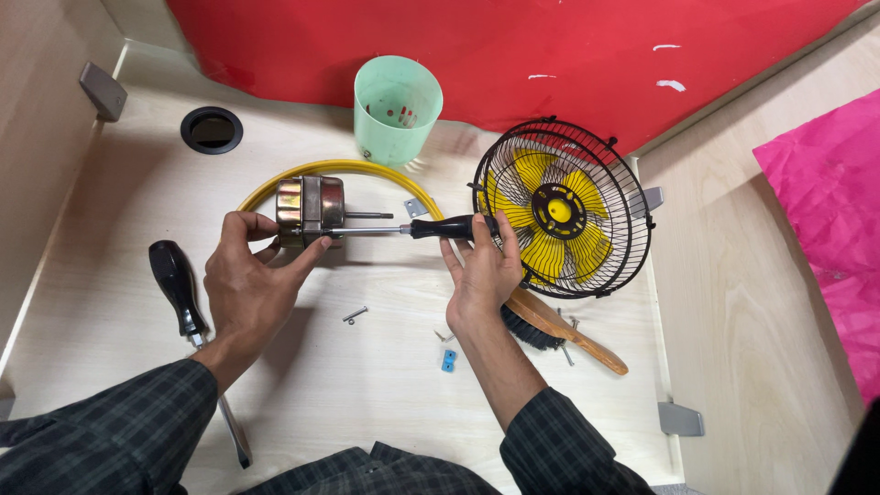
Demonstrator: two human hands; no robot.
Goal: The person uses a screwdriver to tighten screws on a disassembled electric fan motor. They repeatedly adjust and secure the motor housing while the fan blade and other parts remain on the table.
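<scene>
On the pale desk, the left hand (249, 275) grips a metal fan motor (310, 210), fingers curled around its casing. Right hand (481, 266) is closed on a black-handled screwdriver (417, 228), tip at the motor. Just beside it stands a caged yellow fan (564, 209); behind, a green cup (397, 108).

No packages, labels, signs or screens show anywhere in this view
</scene>
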